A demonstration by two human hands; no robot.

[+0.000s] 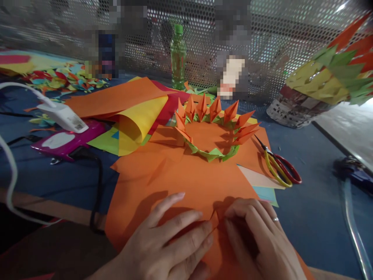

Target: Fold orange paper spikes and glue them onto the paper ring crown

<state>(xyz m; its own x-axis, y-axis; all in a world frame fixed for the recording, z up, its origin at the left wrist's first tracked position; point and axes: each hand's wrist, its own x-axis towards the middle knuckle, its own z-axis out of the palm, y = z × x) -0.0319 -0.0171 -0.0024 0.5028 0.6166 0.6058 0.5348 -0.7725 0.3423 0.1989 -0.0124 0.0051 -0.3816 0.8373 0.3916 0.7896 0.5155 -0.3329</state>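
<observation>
Item: two hands folding an orange paper sheet (pixel 186 182) at the near edge of the table (pixel 309 210).

Left hand (pixel 171 243): fingers spread flat, pressing the sheet down. Right hand (pixel 258 239): fingers curled, fingertips (pixel 229 216) pinching a small raised fold of the same sheet; the two hands meet at that fold. Behind the sheet, toward the table's middle: paper ring (pixel 214 128) of orange points on green pieces, lying on orange paper. Just right of the ring: scissors (pixel 279 165), red and yellow handles, lying flat. Left of the ring: curled yellow sheet (pixel 140 124) over further coloured sheets. Far edge: green bottle (pixel 178 56), upright. Far right corner: woven basket (pixel 294 109).
</observation>
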